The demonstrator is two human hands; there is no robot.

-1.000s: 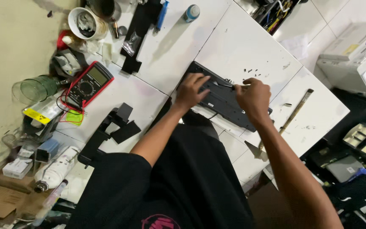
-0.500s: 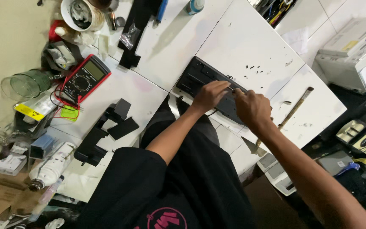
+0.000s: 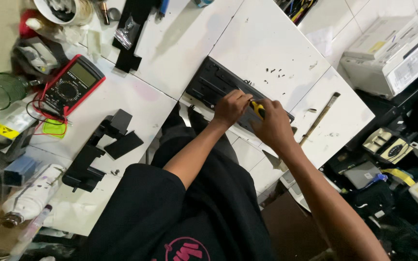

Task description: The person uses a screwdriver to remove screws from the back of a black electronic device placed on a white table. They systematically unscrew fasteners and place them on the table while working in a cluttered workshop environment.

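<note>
White tiled worktop [image 3: 267, 43] carries a red meter [image 3: 72, 87] and loose black plastic parts [image 3: 103, 145] on its left side, with a long black panel [image 3: 218, 87] near the middle edge. Unscrewing appears under way: the left hand [image 3: 231, 107] rests fingers-curled on the panel, steadying it, while the right hand [image 3: 273, 126] is closed around a yellow-handled screwdriver [image 3: 258, 108]. Keeping the tip seated looks like the next need.

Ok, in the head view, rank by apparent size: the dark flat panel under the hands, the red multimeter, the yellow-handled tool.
1. Dark flat panel, partly covered by the left hand and right hand.
2. Red multimeter.
3. Yellow-handled tool, mostly hidden in the hands, so its true size is unsure.
</note>
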